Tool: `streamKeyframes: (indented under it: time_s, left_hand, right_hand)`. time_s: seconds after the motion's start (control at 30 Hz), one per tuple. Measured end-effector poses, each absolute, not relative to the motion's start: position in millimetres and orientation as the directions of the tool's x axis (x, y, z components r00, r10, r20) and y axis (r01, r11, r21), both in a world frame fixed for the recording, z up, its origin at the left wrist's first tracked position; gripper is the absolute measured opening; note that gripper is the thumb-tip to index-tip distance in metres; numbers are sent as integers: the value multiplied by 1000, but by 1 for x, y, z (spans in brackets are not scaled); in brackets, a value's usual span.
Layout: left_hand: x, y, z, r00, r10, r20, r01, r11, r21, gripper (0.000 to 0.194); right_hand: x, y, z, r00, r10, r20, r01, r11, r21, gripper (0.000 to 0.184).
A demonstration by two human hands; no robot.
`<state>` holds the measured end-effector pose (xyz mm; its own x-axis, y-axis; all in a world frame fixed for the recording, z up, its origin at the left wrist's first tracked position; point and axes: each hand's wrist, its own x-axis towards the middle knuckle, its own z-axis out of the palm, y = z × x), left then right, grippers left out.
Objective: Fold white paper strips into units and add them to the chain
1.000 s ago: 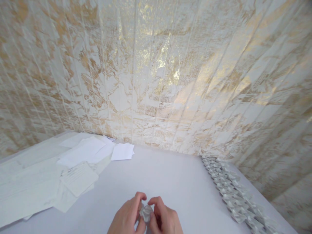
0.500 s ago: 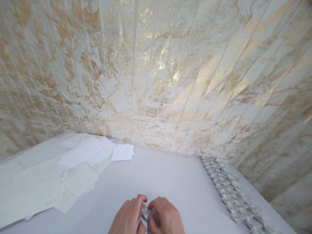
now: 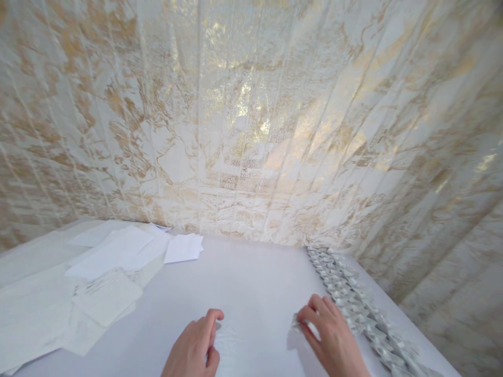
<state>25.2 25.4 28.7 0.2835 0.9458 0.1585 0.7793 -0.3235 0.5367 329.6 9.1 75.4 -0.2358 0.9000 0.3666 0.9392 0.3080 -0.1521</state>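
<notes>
Right fingertips: thumb and forefinger are pinched together on a small silvery-grey folded piece (image 3: pixel 295 322); it pokes out past their tips on the side toward the left hand, most of it covered.
Right hand (image 3: pixel 332 335): low over the table, knuckles up, its shadow falling on the white surface just beside it.
Left fingertips: forefinger hooked over, thumb below it, a narrow gap between their tips; nothing can be made out in their grip.
Left hand (image 3: pixel 192 343): at the lower edge of the view, well apart from the right one.
Pale crinkled patch (image 3: pixel 228 340): on the tabletop just beside the left fingertips, too faint to name; whether they touch it, I cannot tell.
Silvery folded strips (image 3: pixel 334 280): long, knobbly rows side by side, running from the wall toward the near right corner, partly behind the right hand.
Small white sheets (image 3: pixel 183 247): a little stack near the wall, edges not quite lined up.
Loose papers (image 3: pixel 106 298): overlapping across the table's left side, some with faint lines of print, blank white ones on top.
Table (image 3: pixel 251 277): smooth and white, its far edge meeting the wall.
Wall (image 3: pixel 251 178): whitish with gold patterning, creased and shiny in places.
</notes>
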Motion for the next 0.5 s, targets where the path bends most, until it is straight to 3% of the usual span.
streamKeyframes:
  time_s: [0.13, 0.2, 0.33, 0.5]
  left_hand:
    - [24, 26, 21, 301, 930, 212, 755, -368, 543, 45]
    - [22, 27, 18, 323, 920, 223, 740, -392, 547, 43]
    - [18, 29, 11, 328, 910, 255, 721, -415, 555, 40]
    - [18, 30, 9, 321, 906, 276, 720, -423, 550, 38]
  right_hand:
    - [430, -20, 60, -49, 933, 358, 993, 84, -82, 12]
    - [461, -33, 49, -27, 942, 335, 997, 51, -65, 16]
    - [479, -44, 41, 61, 910, 411, 998, -57, -22, 24]
    - [472, -37, 45, 98, 918, 385, 995, -98, -21, 25]
